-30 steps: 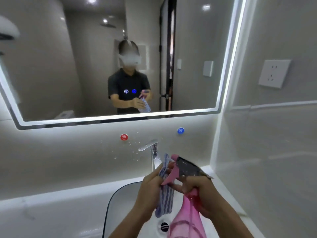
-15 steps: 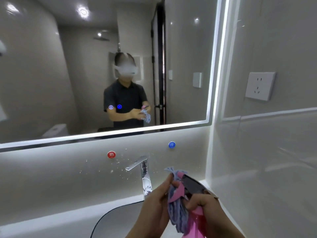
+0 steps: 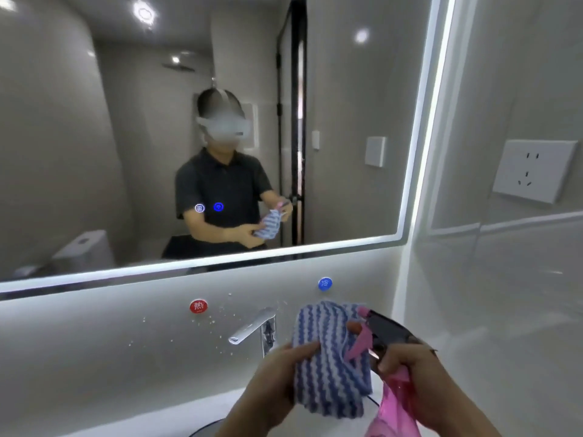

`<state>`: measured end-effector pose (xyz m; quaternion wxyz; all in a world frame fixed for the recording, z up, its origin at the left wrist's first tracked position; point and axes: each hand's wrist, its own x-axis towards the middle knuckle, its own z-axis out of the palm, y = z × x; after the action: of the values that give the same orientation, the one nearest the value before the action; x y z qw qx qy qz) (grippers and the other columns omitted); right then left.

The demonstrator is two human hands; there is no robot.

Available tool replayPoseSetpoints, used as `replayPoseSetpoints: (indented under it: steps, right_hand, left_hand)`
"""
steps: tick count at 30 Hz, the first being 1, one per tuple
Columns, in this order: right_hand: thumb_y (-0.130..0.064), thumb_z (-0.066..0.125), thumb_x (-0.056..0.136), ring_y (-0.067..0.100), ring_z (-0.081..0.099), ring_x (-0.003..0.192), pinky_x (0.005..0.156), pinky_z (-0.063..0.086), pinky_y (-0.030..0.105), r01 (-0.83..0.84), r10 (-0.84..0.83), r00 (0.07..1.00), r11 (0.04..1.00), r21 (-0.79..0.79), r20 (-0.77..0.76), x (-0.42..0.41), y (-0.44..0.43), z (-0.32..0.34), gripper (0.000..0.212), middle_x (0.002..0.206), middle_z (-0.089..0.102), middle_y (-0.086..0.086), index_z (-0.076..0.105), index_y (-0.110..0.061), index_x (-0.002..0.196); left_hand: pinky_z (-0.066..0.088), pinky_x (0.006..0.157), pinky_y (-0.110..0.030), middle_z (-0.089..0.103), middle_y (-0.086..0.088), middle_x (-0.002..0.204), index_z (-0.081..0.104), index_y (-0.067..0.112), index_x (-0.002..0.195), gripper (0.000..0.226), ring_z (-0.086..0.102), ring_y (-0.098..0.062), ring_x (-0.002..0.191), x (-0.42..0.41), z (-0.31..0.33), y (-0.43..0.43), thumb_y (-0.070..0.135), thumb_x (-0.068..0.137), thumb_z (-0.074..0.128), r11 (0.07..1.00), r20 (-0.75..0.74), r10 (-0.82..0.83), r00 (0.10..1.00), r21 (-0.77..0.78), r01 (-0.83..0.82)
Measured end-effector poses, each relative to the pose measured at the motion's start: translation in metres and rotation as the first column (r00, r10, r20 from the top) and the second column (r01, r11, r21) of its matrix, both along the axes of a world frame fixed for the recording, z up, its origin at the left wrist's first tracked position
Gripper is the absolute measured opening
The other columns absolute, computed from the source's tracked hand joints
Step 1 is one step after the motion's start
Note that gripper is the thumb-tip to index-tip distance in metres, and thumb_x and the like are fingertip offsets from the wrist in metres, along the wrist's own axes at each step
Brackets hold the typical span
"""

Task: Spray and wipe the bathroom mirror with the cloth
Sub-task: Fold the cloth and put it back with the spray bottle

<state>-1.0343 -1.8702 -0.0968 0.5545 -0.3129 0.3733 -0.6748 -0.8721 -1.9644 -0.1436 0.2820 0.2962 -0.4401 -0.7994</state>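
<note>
Blue-and-white striped cloth (image 3: 328, 361) is pinched in my left hand (image 3: 277, 373), thumb on its near face, and it hangs above the right end of the worktop (image 3: 157, 414), just in front of the tap (image 3: 252, 329). My right hand (image 3: 410, 370) is clenched round the neck of the pink spray bottle (image 3: 394, 411), with one fingertip lying against the cloth beside the pink trigger (image 3: 358, 343). The bottle's dark head (image 3: 388, 332) points up and left, and the cloth lies directly across the nozzle.

The mirror (image 3: 94, 152) hangs on the wall above the worktop, its lit lower edge well above both hands. I see no spray or wipe marks on the glass, so I judge the task not yet begun on the mirror itself.

Risks noted:
- Pulling the trigger now would soak the cloth, not the glass, since the cloth blocks the nozzle.
- The cloth is held by one edge only; it could slip down onto the worktop or into the basin (image 3: 205, 428) at its front edge.
- The fingertip tangled with the cloth could snag it when the hands part, tugging the bottle off aim.
- A wall socket (image 3: 533, 170) sits on the side wall close to the mirror's right edge; spray drifting that way would wet it.
- Specks already dot the wall (image 3: 94, 335) behind the tap; overspray would add runs there.
</note>
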Motion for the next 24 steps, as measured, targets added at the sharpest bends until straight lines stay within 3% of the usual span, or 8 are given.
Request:
replayPoseSetpoints:
  steps: [3, 6, 9, 12, 15, 17, 20, 24]
  right_hand:
    - [0.021, 0.034, 0.05, 0.026, 0.071, 0.079, 0.063, 0.057, 0.031, 0.077, -0.066, 0.988, 0.994, 0.076, -0.137, -0.022, -0.004, -0.016, 0.061, 0.095, 0.075, 0.016, 0.07, -0.003, 0.093]
    - [0.023, 0.034, 0.062, 0.031, 0.067, 0.091, 0.077, 0.056, 0.044, 0.275, -0.224, 0.928, 0.951, 0.141, -0.298, -0.049, -0.003, -0.036, 0.058, 0.1, 0.074, 0.014, 0.073, -0.013, 0.087]
    - [0.018, 0.043, 0.07, 0.032, 0.062, 0.098, 0.087, 0.052, 0.053, 0.446, -0.333, 0.824, 0.881, 0.16, -0.459, -0.08, -0.003, -0.051, 0.057, 0.103, 0.069, 0.012, 0.069, -0.023, 0.1]
    - [0.014, 0.051, 0.072, 0.022, 0.059, 0.073, 0.069, 0.054, 0.031, 0.493, -0.349, 0.738, 0.863, 0.109, -0.578, -0.107, -0.007, -0.068, 0.05, 0.079, 0.069, 0.003, 0.069, -0.023, 0.1]
    - [0.007, 0.055, 0.071, 0.003, 0.04, 0.044, 0.045, 0.034, 0.012, 0.527, -0.365, 0.654, 0.848, 0.054, -0.662, -0.132, -0.013, -0.087, 0.04, 0.046, 0.055, -0.011, 0.071, -0.026, 0.086]
    - [0.005, 0.057, 0.071, 0.002, 0.042, 0.043, 0.045, 0.033, 0.01, 0.547, -0.375, 0.621, 0.836, 0.037, -0.688, -0.147, -0.018, -0.098, 0.036, 0.047, 0.056, -0.015, 0.071, -0.025, 0.084]
    - [0.003, 0.06, 0.071, 0.011, 0.049, 0.054, 0.056, 0.041, 0.023, 0.589, -0.431, 0.629, 0.808, 0.034, -0.647, -0.165, -0.027, -0.113, 0.032, 0.06, 0.061, -0.007, 0.073, -0.023, 0.084]
    - [-0.002, 0.064, 0.076, 0.001, 0.053, 0.051, 0.055, 0.044, 0.013, 0.627, -0.481, 0.626, 0.779, 0.029, -0.614, -0.181, -0.035, -0.135, 0.026, 0.053, 0.063, -0.016, 0.072, -0.018, 0.094]
  left_hand:
    - [0.058, 0.081, -0.045, 0.076, -0.013, 0.093, 0.066, 0.013, 0.099, 0.016, 0.072, -0.031, 0.086, -0.018, -0.013, -0.016, 0.009, 0.083, 0.067, 0.963, 0.136, 0.233, 0.963, -0.17, -0.209]
    - [0.059, 0.066, -0.03, 0.075, -0.003, 0.087, 0.064, 0.021, 0.094, 0.012, 0.073, -0.016, 0.075, -0.048, -0.032, -0.024, 0.014, 0.084, 0.067, 0.93, 0.259, 0.266, 0.929, -0.323, -0.176]
    - [0.05, 0.052, -0.012, 0.071, 0.006, 0.081, 0.062, 0.023, 0.089, 0.011, 0.069, -0.003, 0.064, -0.086, -0.052, -0.028, 0.013, 0.085, 0.065, 0.917, 0.343, 0.251, 0.905, -0.384, -0.109]
    - [0.048, 0.049, -0.01, 0.069, 0.008, 0.081, 0.062, 0.026, 0.09, 0.012, 0.067, -0.002, 0.066, -0.126, -0.068, -0.037, 0.015, 0.086, 0.064, 0.929, 0.386, 0.235, 0.892, -0.358, -0.09]
    - [0.055, 0.057, -0.02, 0.072, 0.006, 0.084, 0.064, 0.024, 0.092, 0.008, 0.071, -0.006, 0.07, -0.165, -0.076, -0.052, 0.019, 0.086, 0.066, 0.954, 0.374, 0.216, 0.902, -0.279, -0.113]
    - [0.058, 0.075, -0.035, 0.073, -0.003, 0.094, 0.064, 0.018, 0.102, 0.015, 0.071, -0.019, 0.085, -0.19, -0.077, -0.068, 0.019, 0.087, 0.065, 0.964, 0.326, 0.227, 0.918, -0.21, -0.163]
    - [0.056, 0.068, -0.035, 0.071, -0.009, 0.096, 0.06, 0.009, 0.107, 0.021, 0.069, -0.025, 0.083, -0.222, -0.081, -0.093, 0.02, 0.09, 0.061, 0.97, 0.263, 0.242, 0.934, -0.075, -0.231]
    - [0.044, 0.072, -0.033, 0.056, -0.009, 0.097, 0.05, 0.004, 0.119, 0.038, 0.057, -0.029, 0.091, -0.235, -0.113, -0.096, 0.028, 0.092, 0.059, 0.985, 0.564, 0.148, 0.812, -0.011, -0.172]
